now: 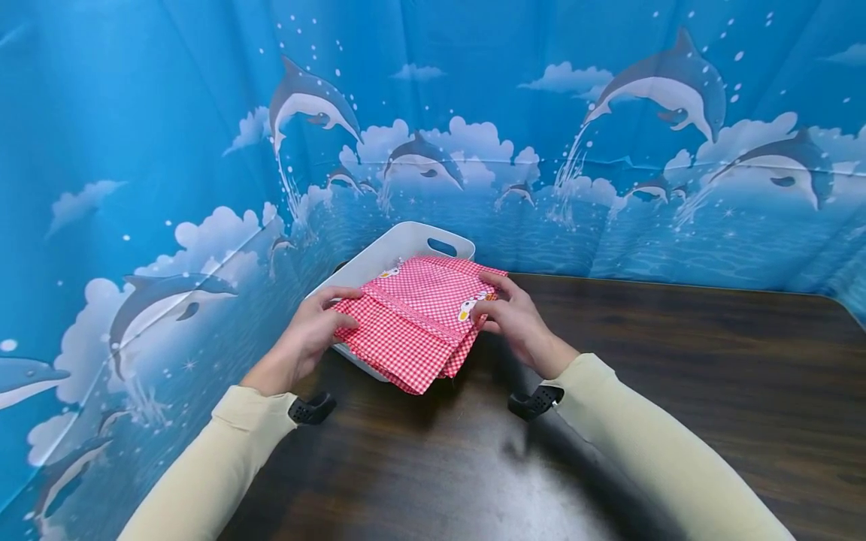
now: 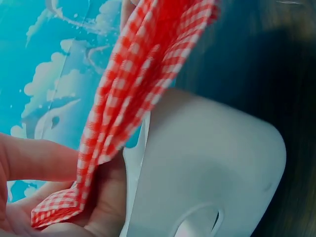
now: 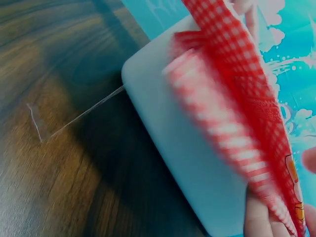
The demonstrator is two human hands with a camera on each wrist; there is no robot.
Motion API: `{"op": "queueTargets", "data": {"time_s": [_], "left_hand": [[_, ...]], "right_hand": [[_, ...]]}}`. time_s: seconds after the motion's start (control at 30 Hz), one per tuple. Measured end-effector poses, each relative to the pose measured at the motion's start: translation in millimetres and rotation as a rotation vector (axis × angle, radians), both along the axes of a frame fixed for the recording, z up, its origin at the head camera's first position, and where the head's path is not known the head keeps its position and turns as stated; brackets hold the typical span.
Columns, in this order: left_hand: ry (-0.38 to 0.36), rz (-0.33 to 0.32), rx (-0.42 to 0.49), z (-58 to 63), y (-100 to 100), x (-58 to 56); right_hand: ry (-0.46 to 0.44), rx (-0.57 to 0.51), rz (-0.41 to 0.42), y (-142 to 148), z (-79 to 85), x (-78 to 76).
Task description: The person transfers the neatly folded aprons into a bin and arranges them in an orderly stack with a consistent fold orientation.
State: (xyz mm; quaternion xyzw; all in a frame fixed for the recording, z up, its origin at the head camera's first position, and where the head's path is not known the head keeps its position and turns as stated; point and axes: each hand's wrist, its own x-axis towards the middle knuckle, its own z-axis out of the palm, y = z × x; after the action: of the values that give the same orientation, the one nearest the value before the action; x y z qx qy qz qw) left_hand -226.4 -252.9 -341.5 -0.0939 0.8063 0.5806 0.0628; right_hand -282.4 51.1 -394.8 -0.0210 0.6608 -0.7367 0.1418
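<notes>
A folded red-and-white checked cloth (image 1: 419, 304), with a trim band across it and small cartoon patches, is held up at a tilt over a white plastic basket (image 1: 387, 246). My left hand (image 1: 306, 334) pinches its left edge between thumb and fingers. In the left wrist view several fabric layers (image 2: 111, 106) run up from that grip. On the opposite side, my right hand (image 1: 519, 324) pinches the cloth's right edge near a patch. The right wrist view shows the layers hanging apart below, partly blurred. Much of the basket's inside is hidden by the cloth.
The basket's handle slot (image 1: 442, 246) faces the back. A dark wood table (image 1: 676, 391) extends to the right and front. Blue dolphin-print curtains (image 1: 473, 68) stand close behind and to the left. A thin clear strip (image 3: 86, 112) lies on the table beside the basket.
</notes>
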Motion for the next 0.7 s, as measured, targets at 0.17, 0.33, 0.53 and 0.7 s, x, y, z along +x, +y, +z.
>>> {"op": "queueTargets", "data": {"time_s": [0.17,0.33,0.53,0.7], "left_hand": [[-0.020,-0.043,-0.052,1.0,-6,-3.7],[-0.018,-0.023,-0.102,3.8,-7,-7.5],[0.021,0.028,-0.067,6.0,-5,-10.8],[0.014,0.013,-0.036,4.4,-3,-10.4]], "right_hand": [[-0.014,-0.053,0.010,-3,-1.7,-6.4],[-0.018,-0.003,-0.029,-1,-3.0,-10.0],[-0.024,0.039,-0.013,3,-1.3,-9.3],[-0.040,0.027,-0.034,4,1.8,-9.3]]}}
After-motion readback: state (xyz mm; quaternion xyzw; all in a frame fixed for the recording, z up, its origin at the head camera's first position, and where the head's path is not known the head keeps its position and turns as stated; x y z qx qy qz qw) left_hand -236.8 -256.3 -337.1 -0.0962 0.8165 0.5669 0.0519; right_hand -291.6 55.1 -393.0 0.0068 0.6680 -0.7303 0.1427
